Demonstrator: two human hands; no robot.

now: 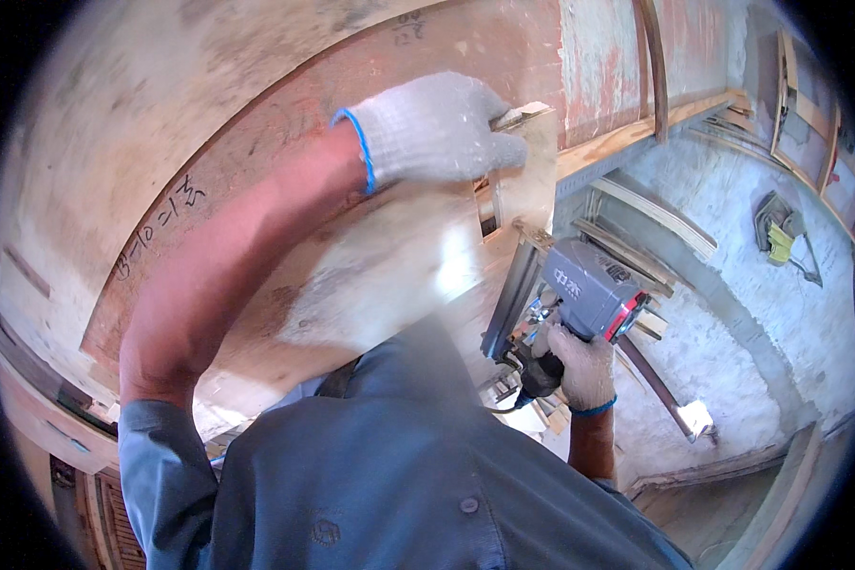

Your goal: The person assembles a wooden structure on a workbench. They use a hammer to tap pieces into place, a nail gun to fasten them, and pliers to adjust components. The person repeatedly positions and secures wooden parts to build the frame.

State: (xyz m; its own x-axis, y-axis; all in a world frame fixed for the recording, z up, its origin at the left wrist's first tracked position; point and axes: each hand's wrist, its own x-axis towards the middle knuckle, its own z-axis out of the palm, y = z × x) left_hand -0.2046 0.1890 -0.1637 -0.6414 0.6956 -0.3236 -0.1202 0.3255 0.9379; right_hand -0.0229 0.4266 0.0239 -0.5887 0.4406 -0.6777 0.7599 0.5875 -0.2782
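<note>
My left hand [437, 128], in a white knit glove with a blue cuff, reaches across a pale wooden board [370, 275]. Its fingers and thumb close on the board's end piece, beside a small rectangular slot [487, 206]. Lower right, my right hand [582, 366], gloved the same way, is wrapped around the grip of a grey nail gun [589, 285] with a red band. The gun's long dark magazine [511, 302] lies left of the grip, and its nose is close to the board's end. My right fingers are partly hidden behind the tool.
Under the board lies a larger reddish-brown panel [256, 123] with handwritten marks. Wood strips [655, 214] lie to the right on the pale floor [722, 351]. A green and black object [781, 237] with a cord rests farther right. Framed panels [817, 123] stand at the far right.
</note>
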